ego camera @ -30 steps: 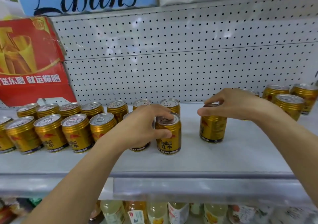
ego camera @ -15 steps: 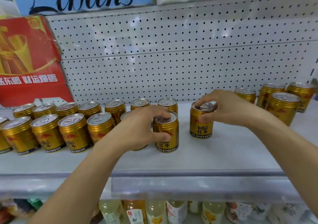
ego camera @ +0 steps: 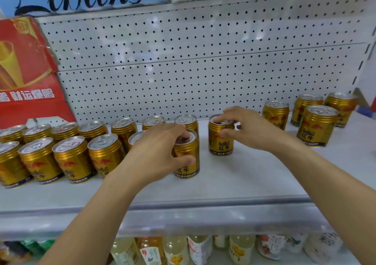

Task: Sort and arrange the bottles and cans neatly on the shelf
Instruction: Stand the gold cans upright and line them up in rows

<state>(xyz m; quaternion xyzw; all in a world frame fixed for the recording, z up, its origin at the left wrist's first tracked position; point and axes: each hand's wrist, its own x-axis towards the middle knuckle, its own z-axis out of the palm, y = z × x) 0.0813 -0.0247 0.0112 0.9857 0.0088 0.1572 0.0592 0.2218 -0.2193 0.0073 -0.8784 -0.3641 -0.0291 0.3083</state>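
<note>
Gold Red Bull cans stand in two rows [ego camera: 67,152] along the left of the grey shelf [ego camera: 244,175]. My left hand [ego camera: 160,152] grips the rightmost front-row can [ego camera: 188,163], thumb on its side and fingers over its top. My right hand [ego camera: 242,124] holds a separate can [ego camera: 221,140] from above by the rim, standing upright just right of the back row's end. A loose group of several cans [ego camera: 317,126] stands at the far right.
A red cardboard box [ego camera: 26,75] leans against the white pegboard back wall [ego camera: 183,61] at the left. Below the shelf's front rail [ego camera: 183,213], a lower shelf holds drink bottles [ego camera: 177,250].
My right hand has carried its can leftward and back, toward the right end of the back row. My left hand stayed on the front-row can.
</note>
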